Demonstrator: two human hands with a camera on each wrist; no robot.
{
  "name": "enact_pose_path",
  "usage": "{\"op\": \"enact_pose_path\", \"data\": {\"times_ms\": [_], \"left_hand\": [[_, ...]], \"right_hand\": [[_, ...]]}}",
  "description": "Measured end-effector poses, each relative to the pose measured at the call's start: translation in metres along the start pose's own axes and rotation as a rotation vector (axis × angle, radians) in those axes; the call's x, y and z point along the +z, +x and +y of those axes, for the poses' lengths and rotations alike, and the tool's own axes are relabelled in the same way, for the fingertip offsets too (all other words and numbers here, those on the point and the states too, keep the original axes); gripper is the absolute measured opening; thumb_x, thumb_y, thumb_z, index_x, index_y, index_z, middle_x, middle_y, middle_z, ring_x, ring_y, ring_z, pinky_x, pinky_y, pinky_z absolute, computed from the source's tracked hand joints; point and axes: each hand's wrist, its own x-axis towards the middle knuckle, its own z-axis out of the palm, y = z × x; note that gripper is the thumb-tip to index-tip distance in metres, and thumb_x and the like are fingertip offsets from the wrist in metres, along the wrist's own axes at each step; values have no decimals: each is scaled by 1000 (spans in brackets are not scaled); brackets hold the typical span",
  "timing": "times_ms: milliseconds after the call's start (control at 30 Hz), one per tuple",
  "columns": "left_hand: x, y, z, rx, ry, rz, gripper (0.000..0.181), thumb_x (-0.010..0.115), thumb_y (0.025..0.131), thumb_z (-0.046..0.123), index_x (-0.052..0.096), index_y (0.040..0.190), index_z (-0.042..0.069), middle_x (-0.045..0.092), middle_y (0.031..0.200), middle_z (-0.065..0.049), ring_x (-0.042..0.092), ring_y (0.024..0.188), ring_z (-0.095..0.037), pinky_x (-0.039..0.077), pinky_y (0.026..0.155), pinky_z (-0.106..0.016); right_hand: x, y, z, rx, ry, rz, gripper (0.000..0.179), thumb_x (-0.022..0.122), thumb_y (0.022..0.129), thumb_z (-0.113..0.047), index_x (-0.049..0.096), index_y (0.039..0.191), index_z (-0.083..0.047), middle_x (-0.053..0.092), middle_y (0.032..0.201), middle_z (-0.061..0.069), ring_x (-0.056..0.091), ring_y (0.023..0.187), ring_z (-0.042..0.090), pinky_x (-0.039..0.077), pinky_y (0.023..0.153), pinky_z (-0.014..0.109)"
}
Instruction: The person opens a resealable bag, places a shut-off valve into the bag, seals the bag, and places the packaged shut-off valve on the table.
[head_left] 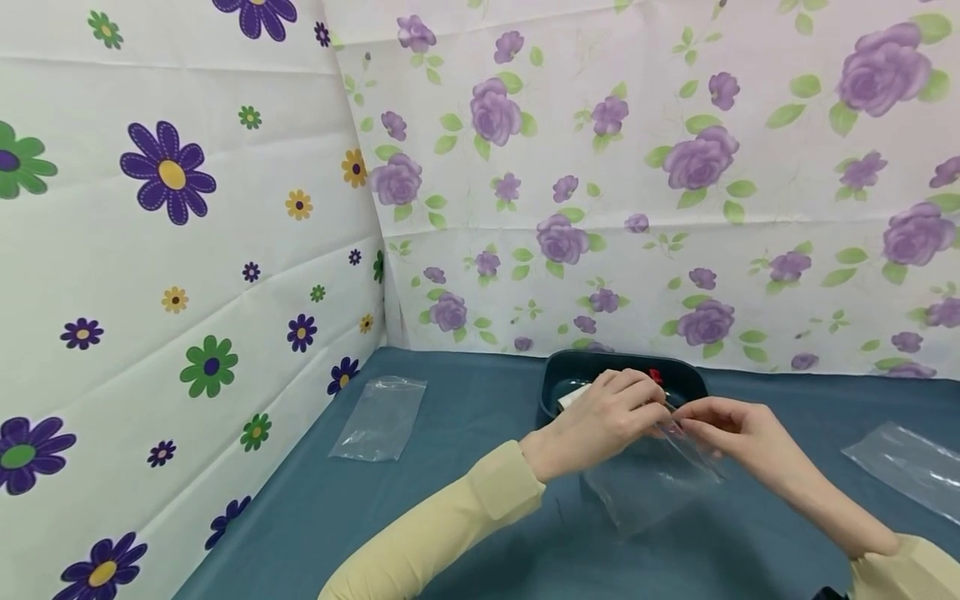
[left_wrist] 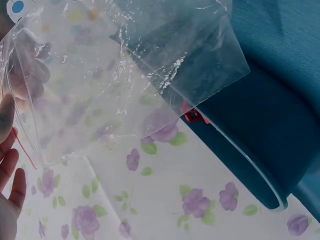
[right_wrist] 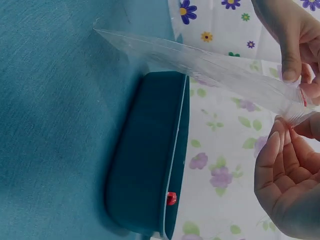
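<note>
1. Head view: the bare left hand and bare right hand meet over a blue-green worktop, fingers clamped on the upper edge of a clear, thin plastic bag hanging between them.
2. Just behind stands a dark teal, round-cornered box; the left hand and the bag hide much of its front. A small red item and a white flat piece show inside; what they are, I cannot tell.
3. Well apart, a clear flat bag on the left and a clear flat bag on the right lie on the worktop. Flower-printed white sheets rise behind and at the left.
4. Left wrist view: the bag spreads across the upper part, covering some of the box. Fingers at the left edge are partly cut off; a thin red strip runs beside them.
5. Right wrist view: both hands pinch the bag's gathered end, fingertips close together, while its body stretches past the box. The red item shows at the box's rim.
</note>
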Motion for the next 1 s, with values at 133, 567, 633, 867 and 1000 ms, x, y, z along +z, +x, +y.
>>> {"op": "enact_pose_path", "data": {"times_ms": [133,567,633,867,1000], "left_hand": [[-1,1,0,12,6,-9,12,59,89,26,67,90,17,58,94,5,49,95,-11,34,86,-21],[-3,1,1,-4,-14,-16,11,61,88,27,67,88,18,59,85,7,53,82,-6,36,71,-15],[-4,1,0,-2,-46,-20,11,62,87,26,67,88,16,60,86,6,53,81,-6,36,70,-13],[-9,1,2,26,-104,-54,9,61,88,21,67,90,14,60,88,4,55,82,-7,36,82,-12],[-12,1,7,81,-117,-83,9,60,89,22,66,91,15,60,89,5,54,83,-6,37,76,-12]], "right_hand": [[3,1,-3,-24,-49,25,24,55,92,-18,61,108,0,63,86,6,56,63,17,46,50,29],[9,3,-7,-160,-368,206,12,67,83,-12,66,95,-10,63,80,-5,53,61,6,42,46,25],[8,4,-7,-194,-385,210,12,67,82,-9,66,94,-10,63,79,-5,53,60,6,41,45,24],[5,14,-4,-356,-520,281,18,68,76,6,64,87,-7,61,76,0,53,58,9,42,45,23],[4,19,-5,-343,-559,324,16,67,76,9,63,87,-2,60,78,5,53,59,13,43,47,25]]}}
